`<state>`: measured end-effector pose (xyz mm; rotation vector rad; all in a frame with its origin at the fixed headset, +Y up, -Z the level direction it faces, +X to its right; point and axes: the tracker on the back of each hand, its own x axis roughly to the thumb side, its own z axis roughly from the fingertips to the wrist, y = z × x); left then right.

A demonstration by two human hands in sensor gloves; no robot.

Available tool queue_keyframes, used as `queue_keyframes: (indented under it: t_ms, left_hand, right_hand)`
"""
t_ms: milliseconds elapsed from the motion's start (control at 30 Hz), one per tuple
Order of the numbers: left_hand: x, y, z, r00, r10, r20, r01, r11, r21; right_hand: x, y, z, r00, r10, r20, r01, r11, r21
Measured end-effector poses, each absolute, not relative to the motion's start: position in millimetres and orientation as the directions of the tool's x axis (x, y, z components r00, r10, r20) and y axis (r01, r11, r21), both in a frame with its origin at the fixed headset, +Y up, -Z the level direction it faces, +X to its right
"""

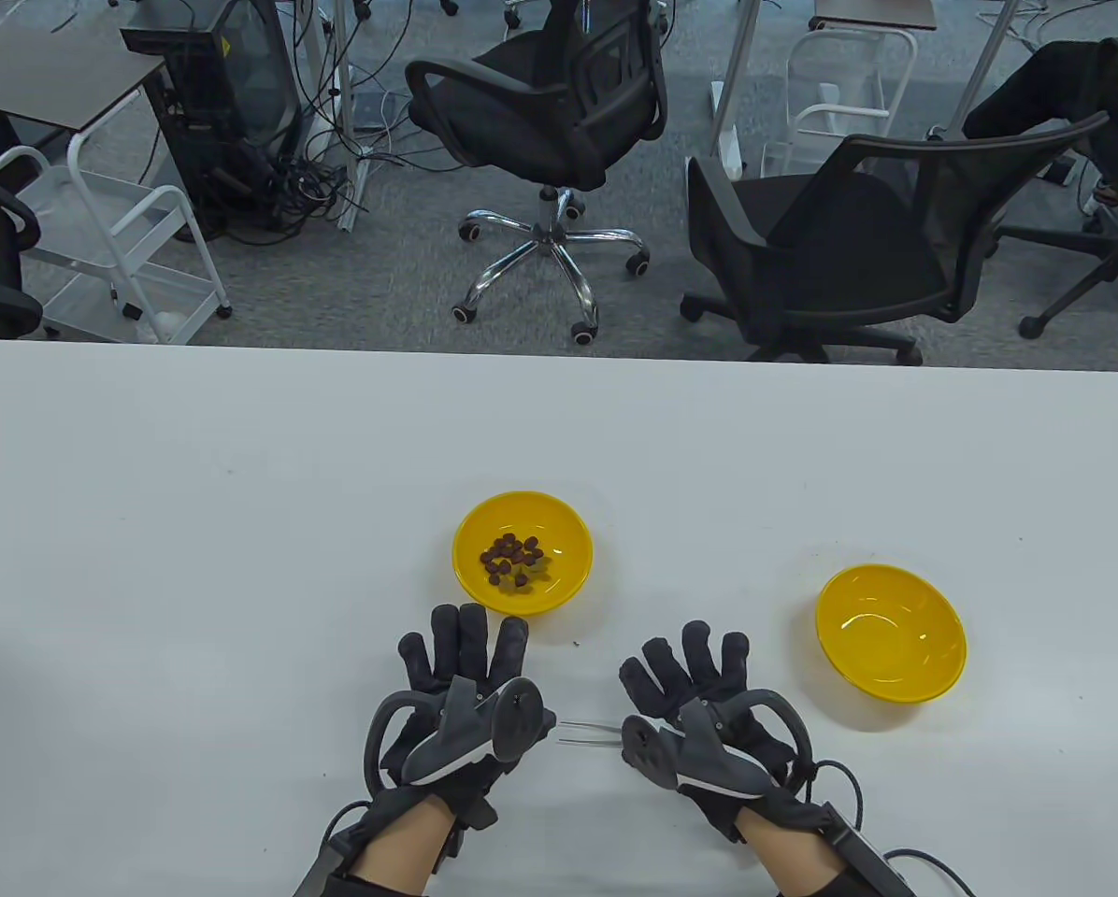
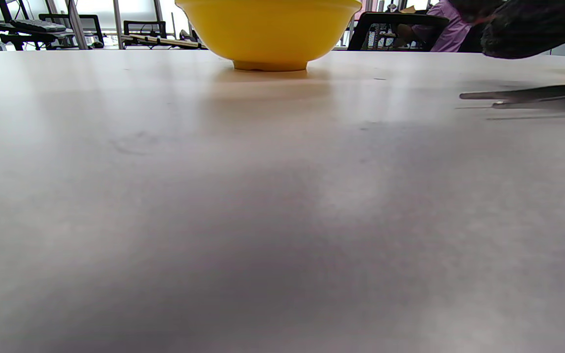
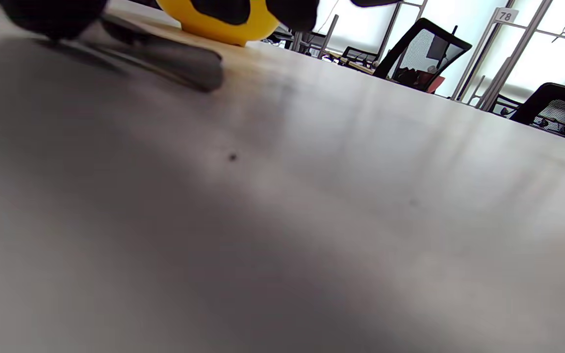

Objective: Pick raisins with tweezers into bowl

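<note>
Left hand (image 1: 461, 687): flat on the white table (image 1: 194, 561), palm down, fingers spread and pointing away from the person; holds nothing
Right hand (image 1: 699, 696): flat on the table, palm down, fingers spread; whether it touches the tweezers cannot be told, since the tracker hides their rear end
Tweezers (image 1: 589, 732): metal, lying on the table between the two hands, tips pointing toward the left hand, the two prongs slightly apart; in the left wrist view the tips (image 2: 478, 96) show low at the right edge
Bowl with raisins (image 1: 523, 551): yellow, just beyond the left hand's fingertips, upright on the table
Raisins (image 1: 512, 558): dark cluster in the bottom of that bowl
Second yellow bowl (image 1: 891, 633): to the right of the right hand, near it but apart, upright, nothing seen inside
Office chairs (image 1: 540, 121): two black ones on the carpet beyond the table's far edge
</note>
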<state>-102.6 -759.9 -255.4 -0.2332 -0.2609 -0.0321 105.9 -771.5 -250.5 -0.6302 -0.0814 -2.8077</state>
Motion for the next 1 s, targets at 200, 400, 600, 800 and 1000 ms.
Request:
queue_keyframes:
  t_ms: [200,400,600,800,1000]
  left_hand:
    - [-102.4,-759.8,-255.8,0.967,0.001,0.256,0.059,0.973,-0.225]
    - [-101.7,-759.8,-255.9,0.968,-0.003,0.253,0.061,0.973,-0.224]
    - [-100.8,-759.9,-256.3,0.968,0.000,0.252,0.059,0.972,-0.227]
    - [-100.9,-759.4,-256.5,0.969,-0.001,0.249,0.055,0.975,-0.213]
    - [-102.0,-759.4,-256.8,0.969,0.005,0.246,0.048,0.976,-0.210]
  right_hand:
    - [92.5,-772.2,-245.9,-0.839,-0.265,0.475,0.280,-0.959,-0.039]
    - [83.7,-772.7,-242.2,-0.821,-0.290,0.491,0.294,-0.953,-0.070]
    - [76.1,-772.5,-239.3,-0.800,-0.326,0.504,0.308,-0.944,-0.122]
    - [74.2,-773.4,-239.2,-0.780,-0.353,0.516,0.332,-0.933,-0.136]
    - [85.9,-771.9,-243.0,-0.817,-0.299,0.493,0.286,-0.953,-0.103]
